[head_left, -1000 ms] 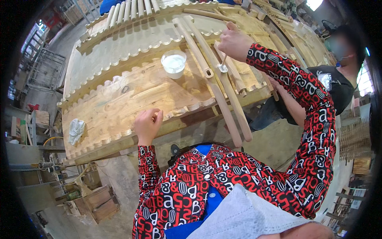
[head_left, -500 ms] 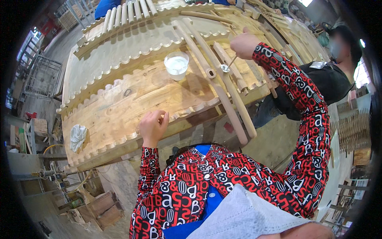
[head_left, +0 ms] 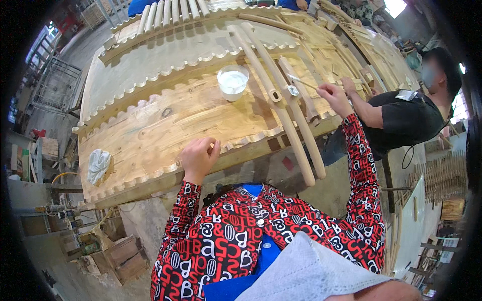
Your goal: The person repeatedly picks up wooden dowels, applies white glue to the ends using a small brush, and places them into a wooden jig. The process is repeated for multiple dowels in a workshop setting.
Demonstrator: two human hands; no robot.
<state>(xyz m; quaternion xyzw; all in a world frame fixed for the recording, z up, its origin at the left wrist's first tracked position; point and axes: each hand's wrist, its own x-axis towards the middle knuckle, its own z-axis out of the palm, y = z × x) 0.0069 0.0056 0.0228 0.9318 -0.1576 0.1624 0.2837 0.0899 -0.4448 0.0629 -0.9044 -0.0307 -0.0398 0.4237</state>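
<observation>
Grey floor (head_left: 142,219) shows at eight o'clock, beside a brown wooden box (head_left: 125,256). A wire cage (head_left: 56,86) stands at ten o'clock; a bright light (head_left: 396,8) glares between one and two.

I see the left grip (head_left: 200,159) loosely curled, its forearm (head_left: 185,200) angled forward; the right grip (head_left: 335,99) pinches, its arm (head_left: 362,170) extended farther.

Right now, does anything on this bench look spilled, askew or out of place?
Mildly: a crumpled white cloth lies at the bench's left end, as if tossed aside. A white blob sits on the right pole, while the left pole's slot looks bare. The cup stands upright, no spill around it.
</observation>
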